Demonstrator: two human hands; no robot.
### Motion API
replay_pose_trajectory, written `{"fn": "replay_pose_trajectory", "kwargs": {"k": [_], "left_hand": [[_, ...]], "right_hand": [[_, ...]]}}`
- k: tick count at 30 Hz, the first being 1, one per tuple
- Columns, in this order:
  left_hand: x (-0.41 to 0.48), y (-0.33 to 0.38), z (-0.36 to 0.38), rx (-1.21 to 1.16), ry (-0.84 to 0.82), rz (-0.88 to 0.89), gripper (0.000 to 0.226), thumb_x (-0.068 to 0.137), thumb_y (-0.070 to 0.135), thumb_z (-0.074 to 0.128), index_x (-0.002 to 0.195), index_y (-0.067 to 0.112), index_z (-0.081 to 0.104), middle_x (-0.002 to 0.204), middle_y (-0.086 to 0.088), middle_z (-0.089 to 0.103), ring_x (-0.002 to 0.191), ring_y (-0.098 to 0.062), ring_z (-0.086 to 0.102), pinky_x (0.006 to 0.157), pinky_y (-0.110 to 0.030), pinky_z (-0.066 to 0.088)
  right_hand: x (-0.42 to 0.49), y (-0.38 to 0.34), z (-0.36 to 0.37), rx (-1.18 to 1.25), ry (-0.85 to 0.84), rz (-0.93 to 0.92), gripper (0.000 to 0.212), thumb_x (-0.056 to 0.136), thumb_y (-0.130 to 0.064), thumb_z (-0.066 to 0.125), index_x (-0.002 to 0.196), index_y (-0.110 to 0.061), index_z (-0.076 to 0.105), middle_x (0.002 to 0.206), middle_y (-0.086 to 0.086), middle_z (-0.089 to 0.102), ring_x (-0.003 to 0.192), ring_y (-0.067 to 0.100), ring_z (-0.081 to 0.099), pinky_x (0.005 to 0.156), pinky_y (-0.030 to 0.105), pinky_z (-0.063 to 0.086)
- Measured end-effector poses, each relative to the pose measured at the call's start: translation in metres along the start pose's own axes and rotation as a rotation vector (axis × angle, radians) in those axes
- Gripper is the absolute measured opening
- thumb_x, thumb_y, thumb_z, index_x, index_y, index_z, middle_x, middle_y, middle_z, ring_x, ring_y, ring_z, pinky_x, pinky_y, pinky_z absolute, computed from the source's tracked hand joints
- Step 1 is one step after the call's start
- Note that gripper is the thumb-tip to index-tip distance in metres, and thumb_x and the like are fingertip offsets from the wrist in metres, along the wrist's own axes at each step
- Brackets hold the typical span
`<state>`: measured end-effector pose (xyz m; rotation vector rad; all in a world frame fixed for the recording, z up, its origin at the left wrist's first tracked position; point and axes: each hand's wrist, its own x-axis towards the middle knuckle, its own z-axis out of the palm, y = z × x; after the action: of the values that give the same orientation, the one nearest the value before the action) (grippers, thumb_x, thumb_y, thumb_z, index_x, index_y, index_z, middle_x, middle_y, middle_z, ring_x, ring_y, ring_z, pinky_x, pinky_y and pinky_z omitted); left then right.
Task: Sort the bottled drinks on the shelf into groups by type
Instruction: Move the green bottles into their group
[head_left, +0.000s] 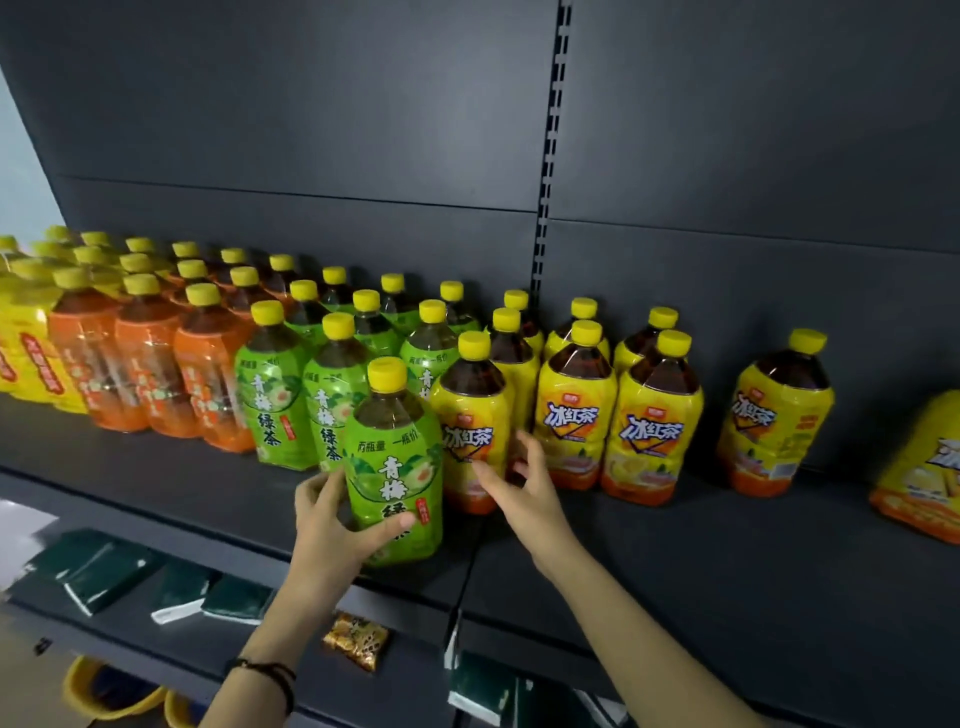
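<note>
In the head view, the left grip (332, 525) is wrapping round the lower body of a green tea bottle (392, 457), thumb lying across the front of the label and fingers curling behind its left side. The bottle is standing upright at the near edge of the shelf (675, 561), just in front of the green row (275, 405) and touching or nearly touching the nearest yellow iced tea bottle (470, 421) on its right. The right grip (524, 493) is hovering with fingers spread and holding nothing, its fingertips reaching in front of that yellow bottle's lower label; whether they are touching it cannot be told. Orange bottles (150, 374) are standing further left. The green bottle is looking full almost to the neck, so it is probably handling as fairly heavy for one hand, with plastic walls giving a little under a squeeze. The glossy film label is likely making it slippery. Taking it low on the label, where the body narrows, is probably suiting it best.
</note>
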<state>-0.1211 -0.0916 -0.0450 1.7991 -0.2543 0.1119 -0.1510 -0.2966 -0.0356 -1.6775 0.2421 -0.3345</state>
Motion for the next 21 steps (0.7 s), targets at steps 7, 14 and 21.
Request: {"fn": "replay_pose_trajectory", "kwargs": {"k": [7, 14, 21], "left_hand": [[0.024, -0.003, -0.002, -0.057, 0.098, 0.039, 0.083, 0.048, 0.037, 0.082, 0.118, 0.035, 0.037, 0.12, 0.007, 0.047, 0.112, -0.016, 0.048, 0.092, -0.035, 0.045], [0.027, -0.015, 0.007, 0.045, 0.091, 0.096, 0.089, 0.056, 0.046, 0.077, 0.136, 0.023, 0.045, 0.129, 0.002, 0.041, 0.118, -0.02, 0.048, 0.1, -0.04, 0.045], [0.038, 0.003, 0.025, 0.238, 0.344, 0.166, 0.115, 0.045, 0.056, 0.078, 0.142, 0.016, 0.035, 0.14, -0.027, 0.031, 0.125, -0.045, 0.034, 0.096, -0.057, 0.037]], "right_hand": [[0.008, 0.007, 0.019, -0.052, 0.137, -0.083, 0.08, 0.081, -0.03, 0.074, 0.144, -0.026, 0.026, 0.144, -0.003, 0.037, 0.13, 0.011, 0.038, 0.109, 0.039, 0.038], [-0.01, 0.017, 0.009, -0.112, 0.254, -0.173, 0.06, 0.086, -0.027, 0.069, 0.133, -0.034, 0.033, 0.136, -0.004, 0.043, 0.125, 0.007, 0.044, 0.098, 0.021, 0.04], [-0.024, 0.015, -0.012, -0.102, 0.225, -0.167, 0.055, 0.088, -0.027, 0.067, 0.122, -0.055, 0.034, 0.13, -0.022, 0.049, 0.121, -0.005, 0.046, 0.099, 0.025, 0.043]]}}
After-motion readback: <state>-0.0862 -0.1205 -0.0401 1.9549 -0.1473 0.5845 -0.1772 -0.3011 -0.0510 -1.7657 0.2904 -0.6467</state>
